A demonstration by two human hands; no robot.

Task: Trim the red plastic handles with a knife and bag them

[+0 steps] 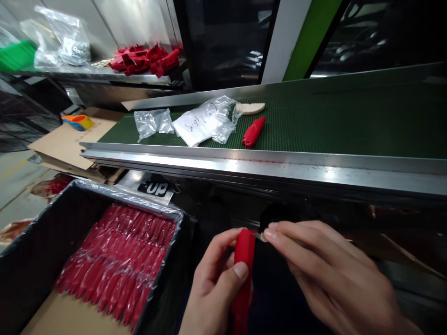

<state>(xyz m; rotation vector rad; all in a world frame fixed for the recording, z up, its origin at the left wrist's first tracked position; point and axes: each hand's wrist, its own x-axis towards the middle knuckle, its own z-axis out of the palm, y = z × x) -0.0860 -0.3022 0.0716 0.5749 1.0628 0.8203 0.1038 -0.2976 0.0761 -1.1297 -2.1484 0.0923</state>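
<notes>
My left hand [213, 291] is wrapped around a long red plastic part [246, 249], held nearly upright in front of me with its lower end running towards the bottom edge. Between the fingertips of my right hand [337, 274] is a small thin metal blade [257, 236]. Its tip meets the top right edge of the red part, where a sliver of red shows. My right palm hides most of whatever handle the blade has. Beyond both hands, a similar red part [254, 132] lies on the green conveyor belt [314, 125].
At lower left, a lined box [75, 186] holds rows of bagged red parts [118, 260]. Plastic bags [204, 122] and a pale curved piece [250, 109] lie on the belt. A metal rail [279, 163] edges it. More red parts [146, 59] sit on the back shelf; flat cardboard [70, 142] carries a tape roll [78, 122].
</notes>
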